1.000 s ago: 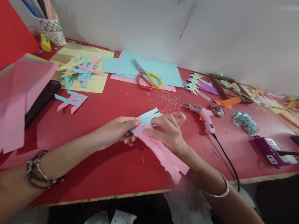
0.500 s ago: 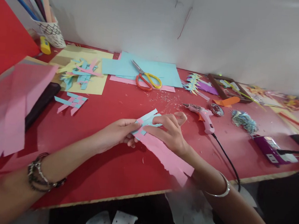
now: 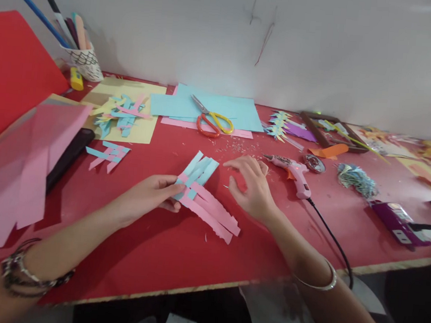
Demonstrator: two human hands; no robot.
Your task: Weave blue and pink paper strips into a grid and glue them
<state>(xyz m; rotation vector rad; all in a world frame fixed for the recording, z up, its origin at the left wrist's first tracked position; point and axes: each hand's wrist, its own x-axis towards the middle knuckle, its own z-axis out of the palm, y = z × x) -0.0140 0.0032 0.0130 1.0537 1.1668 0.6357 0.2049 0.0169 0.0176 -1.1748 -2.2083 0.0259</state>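
Observation:
My left hand [image 3: 156, 194] pinches the woven corner of a set of pink and light-blue paper strips [image 3: 203, 195]. The blue strips point up and away; the pink ones stretch toward the lower right, with ragged edges. Apart from the paper, to its right, my right hand [image 3: 251, 184] hovers over the red table with fingers curved and spread, holding nothing. A smaller woven piece of the same colours [image 3: 109, 154] lies to the left. Beyond my hands, scissors [image 3: 211, 121] with red and yellow handles rest on light-blue paper sheets [image 3: 238, 108].
A pink glue gun [image 3: 292, 172] with a black cord lies right of my right hand. Further right are a yarn bundle [image 3: 358, 180] and a purple power block [image 3: 393, 220]. Pink paper sheets [image 3: 32, 167] and a pen cup [image 3: 85, 61] stand left. Paper scraps [image 3: 122, 114] lie on yellow paper.
My right hand has let go of the woven strips and moved right, its fingers opening. My left hand has shifted left with the paper, and the pink strips now show spread apart.

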